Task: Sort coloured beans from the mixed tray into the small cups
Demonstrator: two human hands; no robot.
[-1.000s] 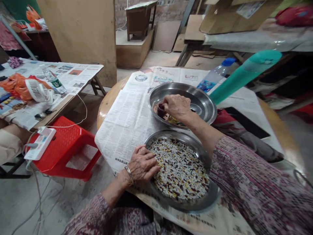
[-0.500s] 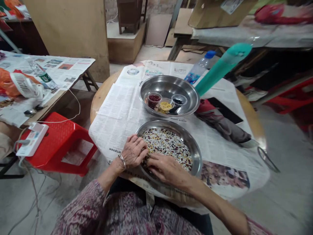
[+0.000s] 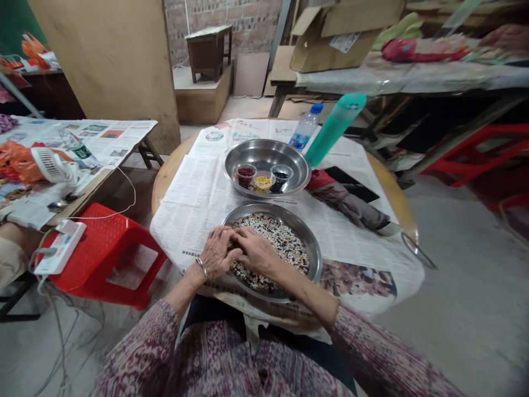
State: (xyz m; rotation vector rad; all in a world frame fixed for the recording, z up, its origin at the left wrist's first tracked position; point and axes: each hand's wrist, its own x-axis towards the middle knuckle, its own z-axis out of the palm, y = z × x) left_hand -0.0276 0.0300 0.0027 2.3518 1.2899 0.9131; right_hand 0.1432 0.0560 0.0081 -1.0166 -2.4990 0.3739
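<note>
A shallow steel basin [image 3: 316, 256] in front of me holds a mix of white grains with red, yellow and black beans [image 3: 285, 237]. Over its left side my left hand [image 3: 217, 252], with a bracelet at the wrist, is curled closed. My right hand [image 3: 258, 251] meets it there, its fingers bent against the left fingers. What lies between them is hidden. Just beyond stands a second steel basin [image 3: 264, 148]. Inside it are three clear cups: a cup of red beans [image 3: 246, 173], a cup of yellow beans [image 3: 263, 182] and a cup of black beans [image 3: 281, 175].
Newspaper [image 3: 185, 187] covers the round table. Behind the far basin stand a blue-capped bottle [image 3: 303, 128] and a tall teal container [image 3: 336, 129]. A folded umbrella [image 3: 351, 204] lies at right, by a dark flat object [image 3: 351, 183]. A red stool [image 3: 103, 242] with a power strip [image 3: 61, 248] is at left.
My right hand has risen from low in the grains to the left hand, and their fingers now meet at the basin's left side. The view has shifted slightly.
</note>
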